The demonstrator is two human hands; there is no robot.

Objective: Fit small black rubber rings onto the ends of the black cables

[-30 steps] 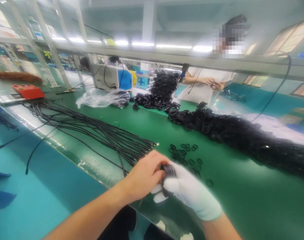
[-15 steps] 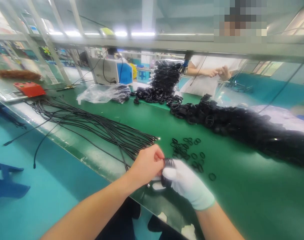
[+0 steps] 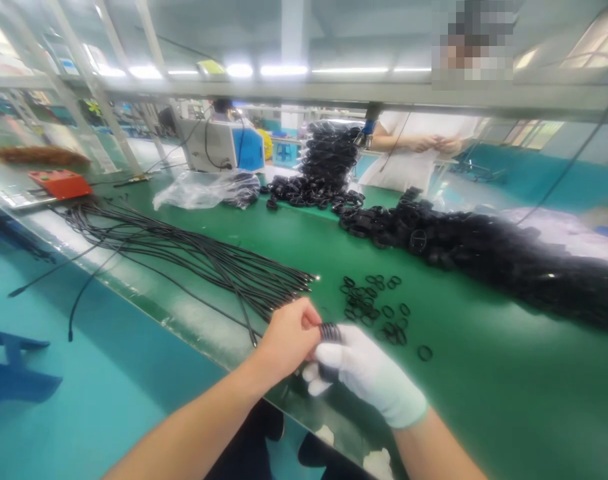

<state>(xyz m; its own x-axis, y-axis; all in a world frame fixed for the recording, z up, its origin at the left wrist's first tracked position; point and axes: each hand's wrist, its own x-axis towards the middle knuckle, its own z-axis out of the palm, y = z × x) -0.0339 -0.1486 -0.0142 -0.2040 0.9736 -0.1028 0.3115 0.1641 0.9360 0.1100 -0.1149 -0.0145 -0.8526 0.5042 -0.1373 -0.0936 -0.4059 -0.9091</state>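
My right hand (image 3: 371,370), in a white glove, is wrapped round a black cylinder-like stack of rings (image 3: 330,332), whose ribbed end shows above the thumb. My bare left hand (image 3: 289,337) is closed, its thumb and fingertips pinched at the left end of that stack. What lies between the left fingertips is hidden. Beyond the hands, several loose thin black rings (image 3: 365,310) are scattered on the green table (image 3: 484,373). To the left, a bundle of black cables (image 3: 194,250) stretches along the table, its tips close to my left hand.
A long heap of black ring-shaped parts (image 3: 464,247) fills the far right side. Behind stand a stack of black parts (image 3: 330,153), a clear plastic bag (image 3: 199,189), a white-and-blue machine (image 3: 219,143) and a red box (image 3: 61,183). Across the table, a person's hands (image 3: 437,143) meet.
Both my hands have shifted slightly left and down together with the black stack. Across the table, the other person's hands have come a little lower and closer together.
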